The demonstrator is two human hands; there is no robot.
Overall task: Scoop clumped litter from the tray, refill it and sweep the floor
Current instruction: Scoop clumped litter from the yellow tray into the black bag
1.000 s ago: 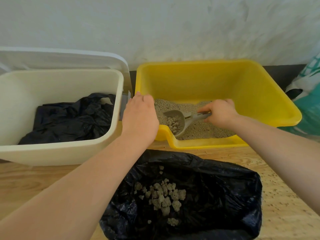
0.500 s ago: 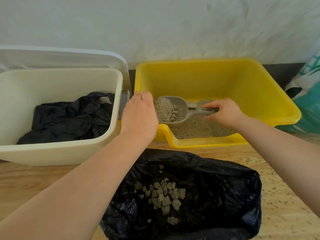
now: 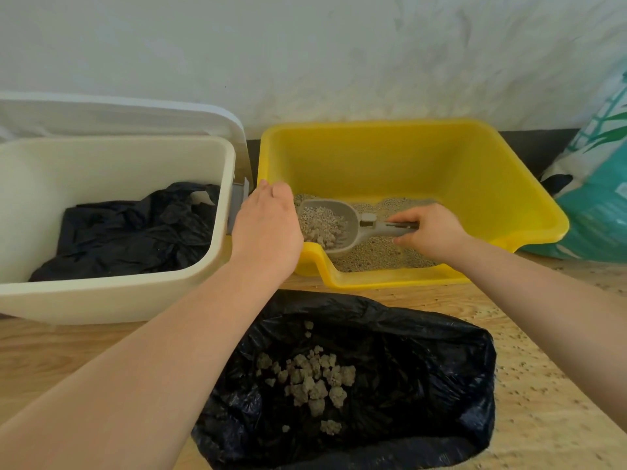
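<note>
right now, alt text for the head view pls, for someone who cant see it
The right hand holds a grey scoop loaded with litter over the yellow tray, while the left hand rests on the tray's left rim. A black bag holding clumps lies open in front, a cream bin to the left.

Cream bin (image 3: 210, 266) with crumpled black liner (image 3: 129, 232), white lid (image 3: 135, 113) behind.

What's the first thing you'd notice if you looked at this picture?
The bright yellow litter tray against the wall stands out first. Over it the right hand grips a grey scoop heaped with litter, while the left hand rests at the tray's left rim. Nearer the camera, an open black bag on the wooden floor holds a pile of pale clumps.
</note>
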